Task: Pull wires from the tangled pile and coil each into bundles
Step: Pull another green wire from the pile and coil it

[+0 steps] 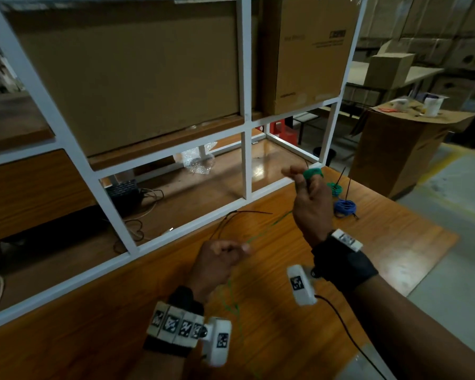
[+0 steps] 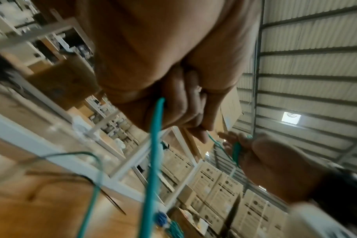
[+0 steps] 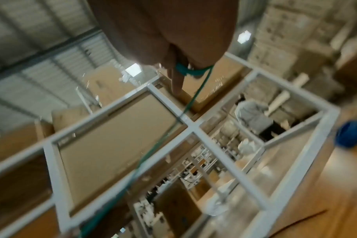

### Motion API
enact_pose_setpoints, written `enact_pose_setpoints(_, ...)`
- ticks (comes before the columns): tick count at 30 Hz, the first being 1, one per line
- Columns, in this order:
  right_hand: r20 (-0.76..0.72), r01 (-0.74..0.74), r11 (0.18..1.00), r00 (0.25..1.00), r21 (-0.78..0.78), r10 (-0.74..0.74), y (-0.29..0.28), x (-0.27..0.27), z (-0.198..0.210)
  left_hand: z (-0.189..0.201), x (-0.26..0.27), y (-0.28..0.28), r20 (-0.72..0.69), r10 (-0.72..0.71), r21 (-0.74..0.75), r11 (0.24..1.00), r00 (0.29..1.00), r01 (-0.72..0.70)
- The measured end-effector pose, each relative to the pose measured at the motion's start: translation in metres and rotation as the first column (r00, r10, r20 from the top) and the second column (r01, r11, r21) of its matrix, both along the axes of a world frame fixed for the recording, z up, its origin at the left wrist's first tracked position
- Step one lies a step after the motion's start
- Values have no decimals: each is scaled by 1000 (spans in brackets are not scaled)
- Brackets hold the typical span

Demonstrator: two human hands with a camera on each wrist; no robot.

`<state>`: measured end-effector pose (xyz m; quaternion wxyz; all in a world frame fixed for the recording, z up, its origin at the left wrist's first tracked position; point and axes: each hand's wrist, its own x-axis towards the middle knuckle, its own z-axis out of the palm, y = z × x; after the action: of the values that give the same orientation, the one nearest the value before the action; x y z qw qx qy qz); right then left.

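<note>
The scene is viewed from head height, forward and down onto the worktop (image 1: pixel 258 311) and the white frame (image 1: pixel 246 116) behind it. The left wrist view is taken close beneath the left hand (image 2: pixel 153 64), facing upward toward the corrugated roof (image 2: pixel 316 64). The right wrist view is taken close along the right hand (image 3: pixel 163 32), looking down over the frame. The frame and the green wire (image 3: pixel 194 96) are shared by all three views.
</note>
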<state>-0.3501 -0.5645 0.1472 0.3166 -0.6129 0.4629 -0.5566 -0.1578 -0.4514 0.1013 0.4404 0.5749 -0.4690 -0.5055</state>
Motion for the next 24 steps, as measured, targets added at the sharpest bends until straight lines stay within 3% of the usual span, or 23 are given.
enact_pose_setpoints(2,-256,-47,997,965,64,62,4,-7,-13,5,19,5,83,126,-76,990,988,-120)
enact_pose_setpoints(4,-407,-135,978,894,158,189,12,-4,-29,16,33,4,209,198,-203,967,958,-155)
enact_pose_setpoints(8,-543,-228,966,799,123,258,17,3,-44,46,37,0,491,132,-338,940,861,49)
enact_pose_setpoints(11,-568,-434,873,671,221,477,23,-1,-44,69,35,-5,627,186,-459,873,756,167)
enact_pose_setpoints(14,-392,-570,701,581,429,713,36,-1,-36,89,40,-20,660,220,-488,852,718,187)
enact_pose_setpoints(17,-260,-704,514,445,490,857,48,0,-23,100,49,-41,625,180,-493,846,760,205)
enact_pose_setpoints(19,-85,-819,365,367,443,927,56,1,-13,103,49,-55,527,141,-507,844,838,176)
enact_pose_setpoints(22,211,-954,169,223,248,952,67,4,5,98,39,-64,257,39,-469,879,966,89)
enact_pose_setpoints(24,417,-993,63,100,103,903,69,7,17,87,30,-65,67,-24,-414,909,997,50)
